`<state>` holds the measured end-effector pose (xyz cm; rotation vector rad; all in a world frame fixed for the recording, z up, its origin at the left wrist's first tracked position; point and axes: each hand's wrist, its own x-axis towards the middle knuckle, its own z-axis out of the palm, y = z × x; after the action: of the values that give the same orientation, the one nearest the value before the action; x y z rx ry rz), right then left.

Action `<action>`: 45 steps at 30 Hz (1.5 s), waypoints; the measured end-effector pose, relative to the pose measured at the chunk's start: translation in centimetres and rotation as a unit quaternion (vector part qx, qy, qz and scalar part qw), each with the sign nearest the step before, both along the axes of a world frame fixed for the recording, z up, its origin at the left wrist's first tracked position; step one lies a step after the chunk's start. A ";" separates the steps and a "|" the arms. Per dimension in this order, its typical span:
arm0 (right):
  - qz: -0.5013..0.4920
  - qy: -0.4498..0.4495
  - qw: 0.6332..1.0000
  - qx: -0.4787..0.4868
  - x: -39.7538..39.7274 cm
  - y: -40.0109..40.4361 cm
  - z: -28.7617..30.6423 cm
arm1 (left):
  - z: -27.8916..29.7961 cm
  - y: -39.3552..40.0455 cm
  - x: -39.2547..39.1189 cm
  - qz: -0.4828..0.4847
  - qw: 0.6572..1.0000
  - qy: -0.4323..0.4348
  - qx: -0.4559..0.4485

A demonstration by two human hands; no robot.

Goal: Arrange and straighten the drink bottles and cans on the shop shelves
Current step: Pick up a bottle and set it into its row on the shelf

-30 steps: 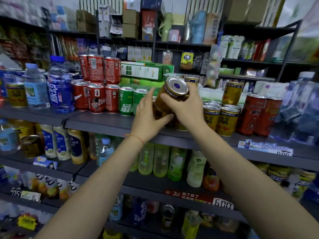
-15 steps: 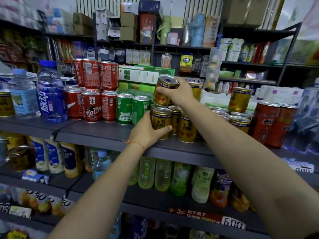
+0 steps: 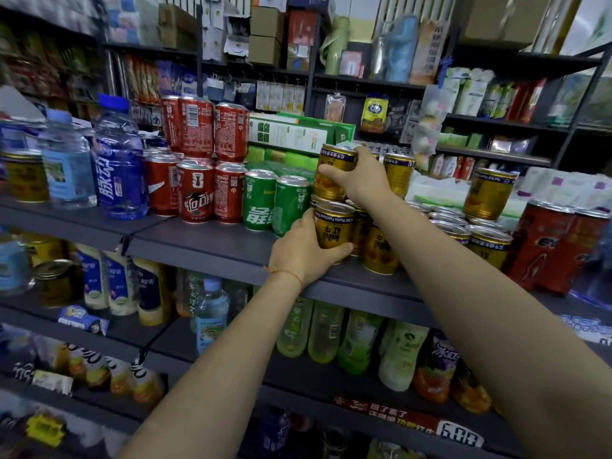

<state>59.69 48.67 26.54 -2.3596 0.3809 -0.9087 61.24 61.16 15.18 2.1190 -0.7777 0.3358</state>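
Note:
A cluster of gold cans stands on the grey middle shelf (image 3: 212, 246). My left hand (image 3: 303, 253) grips a front gold can (image 3: 332, 226) that stands on the shelf. My right hand (image 3: 362, 180) holds an upper gold can (image 3: 332, 170) set upright on top of the lower cans. More gold cans (image 3: 486, 245) fill the shelf to the right, and one (image 3: 488, 193) is stacked on them. Green cans (image 3: 288, 207) stand just left of my left hand.
Red cola cans (image 3: 195, 193) are stacked in two tiers to the left, beside blue water bottles (image 3: 119, 160). Tall red cans (image 3: 546, 246) stand at the right. Green boxes (image 3: 298, 134) lie behind. The shelf below holds pale green bottles (image 3: 324, 332).
My right hand carried the gold can from in front of me and lowered it upright onto the lower cans. My left hand moved down onto the front can on the shelf.

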 end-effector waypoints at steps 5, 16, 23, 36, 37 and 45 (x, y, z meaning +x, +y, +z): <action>-0.024 0.038 0.998 -0.050 -0.8 1.1 0.3 | 0.0 0.1 -0.1 -0.001 1.000 0.008 0.002; 0.035 -0.212 0.963 -0.161 -6.2 7.4 -4.7 | -3.5 6.6 -4.4 0.019 0.956 -0.123 -0.267; 0.242 0.019 0.970 -0.018 -7.7 14.3 -18.2 | -15.8 13.4 -0.9 0.191 0.948 0.139 -0.212; 0.217 0.179 0.921 0.268 0.8 16.4 -28.4 | -20.2 16.0 4.2 0.038 0.907 0.330 -0.258; 0.216 0.174 0.921 0.274 0.5 16.3 -28.6 | -20.2 16.1 4.1 0.032 0.918 0.325 -0.225; 0.201 0.132 0.914 0.326 -5.5 14.3 -28.7 | -20.3 14.3 -1.6 -0.017 0.869 0.396 -0.297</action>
<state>54.23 62.97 -2.16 -1.8255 0.2349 -0.2091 59.59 75.50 -5.07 1.4425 -0.1728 -0.2932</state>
